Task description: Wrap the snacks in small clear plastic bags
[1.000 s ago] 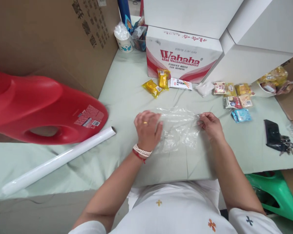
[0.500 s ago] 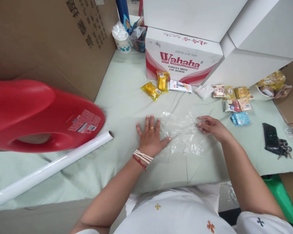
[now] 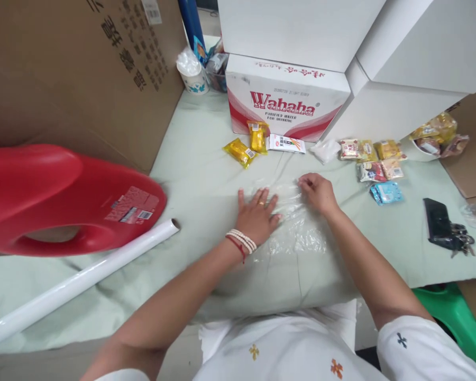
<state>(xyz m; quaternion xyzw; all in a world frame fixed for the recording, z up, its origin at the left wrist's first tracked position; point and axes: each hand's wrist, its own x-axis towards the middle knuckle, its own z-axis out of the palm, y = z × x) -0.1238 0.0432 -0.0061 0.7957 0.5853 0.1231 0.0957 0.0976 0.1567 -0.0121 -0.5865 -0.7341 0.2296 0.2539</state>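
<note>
A clear plastic bag [image 3: 297,233] lies crinkled on the green cloth in front of me. My left hand [image 3: 257,217] rests on its left part, fingers spread, with a ring and bracelets on it. At the bag's upper edge, my right hand [image 3: 316,191] pinches the film between thumb and fingers. Beyond the hands lie two yellow snack packets [image 3: 241,153] and a white packet [image 3: 286,143]. A crumpled white plastic bag [image 3: 325,151] and several small snack packets [image 3: 371,172] sit further right.
A red jug [image 3: 83,201] and a white roll [image 3: 83,286] lie at the left, near a large cardboard box [image 3: 83,79]. White boxes [image 3: 289,100] stand at the back. A bowl of snacks [image 3: 424,151] and a black pouch with keys [image 3: 440,222] are on the right.
My right hand has moved left and away from me with the pinched edge of the bag. My left hand has shifted slightly right, and the camera view has tilted a little.
</note>
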